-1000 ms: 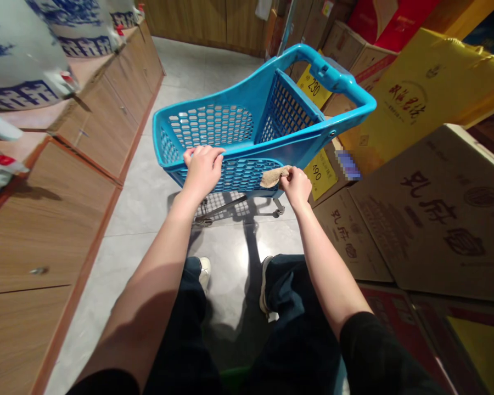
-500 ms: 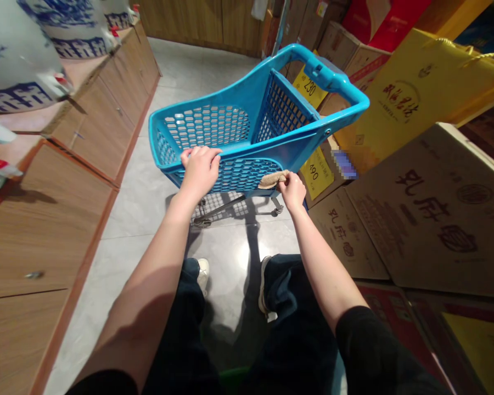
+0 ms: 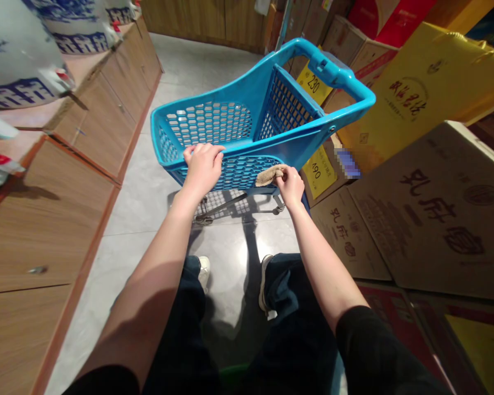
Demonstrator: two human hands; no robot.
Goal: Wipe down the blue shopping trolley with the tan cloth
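Note:
A blue plastic shopping cart (image 3: pixel 304 144) with mesh sides stands crosswise in front of me, its handle at the upper right. My left hand (image 3: pixel 203 167) is closed over the near top rim of the basket, toward its left end. Lower and to the right, my right hand (image 3: pixel 290 184) pinches a tan cloth (image 3: pixel 269 174) between thumb and fingers. The cloth lies against the lower part of the cart's near side mesh. Nothing shows inside the visible part of the basket.
Wooden cabinets (image 3: pixel 102 99) run along the left, bearing large blue-and-white jars (image 3: pixel 18 60). Stacked cardboard boxes (image 3: pixel 436 208), a yellow gift bag (image 3: pixel 420 93) and yellow price signs (image 3: pixel 319 173) crowd the right. Grey floor tiles (image 3: pixel 127 192) lie between.
The cloth in my right hand has shifted slightly left along the cart's side. My left hand keeps its place on the rim. The whole view has moved a little.

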